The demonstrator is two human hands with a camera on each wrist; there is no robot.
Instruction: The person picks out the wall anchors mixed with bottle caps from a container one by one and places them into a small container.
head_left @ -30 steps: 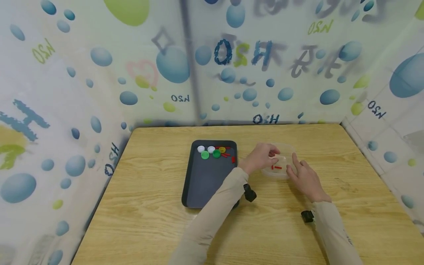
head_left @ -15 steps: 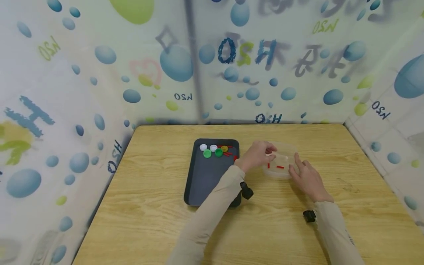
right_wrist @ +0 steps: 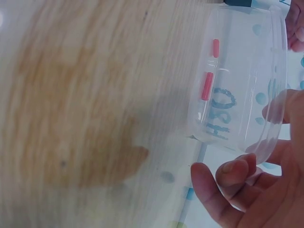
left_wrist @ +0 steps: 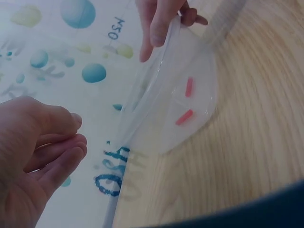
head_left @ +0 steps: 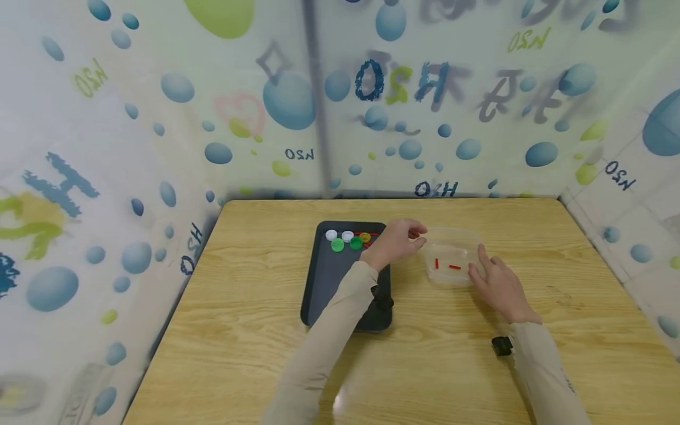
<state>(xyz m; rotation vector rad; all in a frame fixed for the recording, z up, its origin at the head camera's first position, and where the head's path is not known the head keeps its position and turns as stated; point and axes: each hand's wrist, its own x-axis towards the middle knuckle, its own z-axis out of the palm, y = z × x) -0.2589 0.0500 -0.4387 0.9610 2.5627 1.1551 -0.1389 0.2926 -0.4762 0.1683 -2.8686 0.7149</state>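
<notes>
A clear plastic container (head_left: pixel 451 251) stands on the table with two short red pieces (left_wrist: pixel 184 117) lying apart on its bottom. At its near right side my right hand (head_left: pixel 502 289) holds the rim, thumb and fingers on either side of the wall. My left hand (head_left: pixel 395 242) is in the air between container and tray, its fingers bent loosely toward the thumb. In the left wrist view nothing shows between the left fingertips (left_wrist: pixel 78 142). Part of the dark tray (head_left: pixel 332 283) is hidden under the left forearm.
At the tray's far end lie white caps (head_left: pixel 332 235), green caps (head_left: pixel 337 244) and a yellow cap (head_left: pixel 365 237), with thin red sticks (head_left: pixel 372 234) beside them. A patterned wall sheet (head_left: pixel 350 147) rises behind the wooden table (head_left: pixel 255 283).
My left hand has drawn back left, out from over the container toward the tray. The red pieces lie further apart. My right hand stays at the container's rim.
</notes>
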